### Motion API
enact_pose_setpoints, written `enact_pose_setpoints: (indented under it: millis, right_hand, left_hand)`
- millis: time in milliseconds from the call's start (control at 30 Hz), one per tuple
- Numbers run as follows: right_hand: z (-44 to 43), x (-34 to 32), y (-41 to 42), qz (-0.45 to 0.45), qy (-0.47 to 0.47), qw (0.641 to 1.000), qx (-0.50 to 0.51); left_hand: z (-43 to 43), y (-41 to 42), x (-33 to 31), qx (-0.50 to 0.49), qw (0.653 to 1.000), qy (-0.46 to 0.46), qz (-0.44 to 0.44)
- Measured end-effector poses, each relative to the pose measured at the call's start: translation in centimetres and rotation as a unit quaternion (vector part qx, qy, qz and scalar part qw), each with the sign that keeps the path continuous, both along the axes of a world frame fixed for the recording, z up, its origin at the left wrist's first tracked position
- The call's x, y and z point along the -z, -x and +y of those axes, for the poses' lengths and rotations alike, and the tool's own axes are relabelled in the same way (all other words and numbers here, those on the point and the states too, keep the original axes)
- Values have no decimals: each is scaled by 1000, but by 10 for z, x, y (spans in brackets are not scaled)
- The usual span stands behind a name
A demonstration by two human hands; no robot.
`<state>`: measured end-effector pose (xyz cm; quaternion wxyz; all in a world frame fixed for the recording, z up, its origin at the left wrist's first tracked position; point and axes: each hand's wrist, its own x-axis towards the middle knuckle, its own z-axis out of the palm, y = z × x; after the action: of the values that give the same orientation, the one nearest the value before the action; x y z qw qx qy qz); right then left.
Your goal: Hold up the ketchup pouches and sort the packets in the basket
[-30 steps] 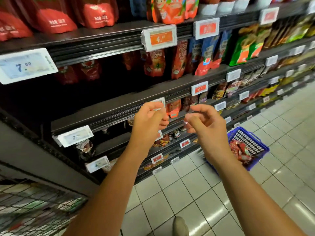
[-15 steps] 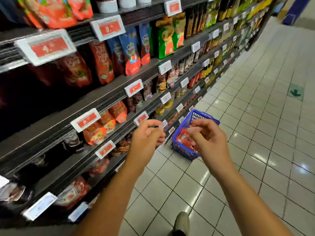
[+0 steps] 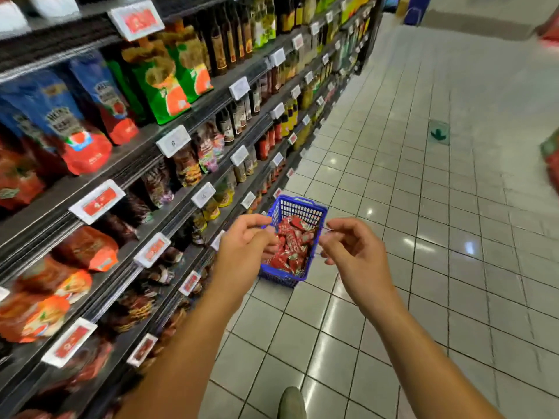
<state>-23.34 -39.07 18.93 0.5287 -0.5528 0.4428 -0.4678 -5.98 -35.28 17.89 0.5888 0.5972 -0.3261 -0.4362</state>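
The blue basket sits on the pale tiled floor close against the foot of the shelving, its long axis running away from the person down the aisle and leaning slightly toward the right, the far short end at the top and the near short end closest to the wrists. It lies beyond and below both hands, showing in the gap between them: the left hand overlaps its left wall in the view, and the right hand hangs just off its right wall, neither one plainly touching it. The basket is a small rectangular plastic crate with slotted lattice walls, a handle cut-out in the far end, and it is heaped with red sachets lying at all angles. The left hand's fingers are loosely curled, thumb and forefinger drawn close together near the basket's far left corner; whether they pinch anything I cannot tell. The right hand's fingers are bent and slightly apart, thumb and forefinger tips near each other, with nothing visible between them. To the left, the shelves carry blue and red pouches, green bags, dark bottles and price tags. A shoe tip shows at the bottom edge.
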Motion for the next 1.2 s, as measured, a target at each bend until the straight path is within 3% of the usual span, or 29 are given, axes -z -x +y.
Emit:
enact_pose_setpoints:
  millis: [533, 933, 1200]
  right_hand:
    - [-105, 32, -16, 58, -33, 996, 58]
    - [-225, 58, -77, 49, -65, 990, 115]
    - [-274, 90, -76, 48, -110, 985, 121]
  left_hand:
    - [-132, -23, 37, 48, 998, -21, 16]
    - [-266, -94, 57, 109, 992, -62, 1]
    - [-326, -108, 100, 89, 989, -120, 3]
